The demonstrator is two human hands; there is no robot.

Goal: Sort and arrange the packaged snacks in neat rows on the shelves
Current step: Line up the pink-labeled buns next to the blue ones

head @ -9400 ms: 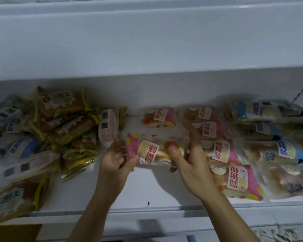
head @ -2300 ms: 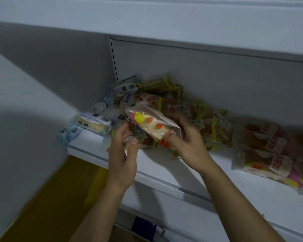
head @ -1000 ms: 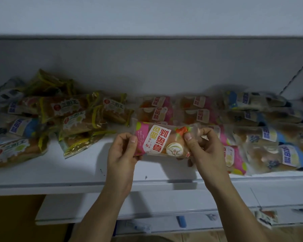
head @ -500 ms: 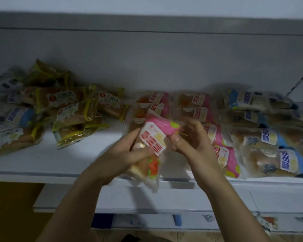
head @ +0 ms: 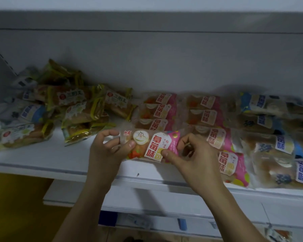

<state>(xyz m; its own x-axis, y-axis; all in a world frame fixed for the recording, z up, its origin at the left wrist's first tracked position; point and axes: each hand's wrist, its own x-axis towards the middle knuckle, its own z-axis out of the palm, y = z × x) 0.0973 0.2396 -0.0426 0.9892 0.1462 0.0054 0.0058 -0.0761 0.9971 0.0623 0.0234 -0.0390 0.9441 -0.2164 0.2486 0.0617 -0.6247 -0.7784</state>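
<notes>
A pink strawberry bread packet (head: 147, 145) lies sideways just above the white shelf (head: 59, 161), label up. My left hand (head: 108, 151) pinches its clear left end and my right hand (head: 191, 154) pinches its pink right end. Behind it, more pink packets (head: 157, 110) lie in a row running to the back, with a second pink row (head: 208, 112) to the right. Blue-labelled bread packets (head: 269, 128) fill the right end. A loose heap of yellow-edged packets (head: 77, 109) mixed with a few blue ones (head: 30, 112) sits on the left.
Bare shelf surface shows in front of the yellow heap and under my hands. The shelf's grey back wall (head: 147, 58) rises behind the packets. A lower shelf edge (head: 147, 215) with blue price-tag clips runs below, and yellow floor (head: 16, 206) shows at the lower left.
I carried the pink packet from the left heap to the pink rows. In the last half second I turned it from tilted upright to lying sideways, label up, and lowered it toward the shelf.
</notes>
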